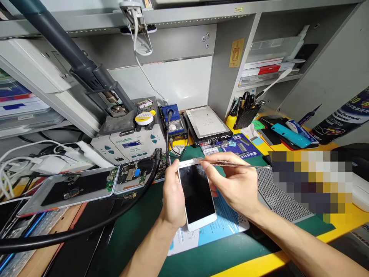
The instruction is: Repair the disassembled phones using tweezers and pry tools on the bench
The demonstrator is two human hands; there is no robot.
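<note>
A white smartphone (198, 196) with a dark screen is tilted up in my left hand (173, 196), whose thumb and palm grip its left edge. My right hand (235, 182) pinches a pair of thin metal tweezers (227, 164) between thumb and forefinger. Their tip lies at the phone's top edge, near the earpiece; whether it touches the phone or presses in I cannot tell. Other right-hand fingers are partly hidden behind the phone's right side. Below the phone lies a blue and white printed sheet (211, 236) on the green mat (138, 234).
Opened phone housings (86, 188) lie at left, with a thick black hose (115, 219) crossing before them. Behind stand a grey soldering station (129, 144), a blue iron holder (170, 111) and a flat metal-topped box (207, 123). A perforated grey pad (279, 196) is at right.
</note>
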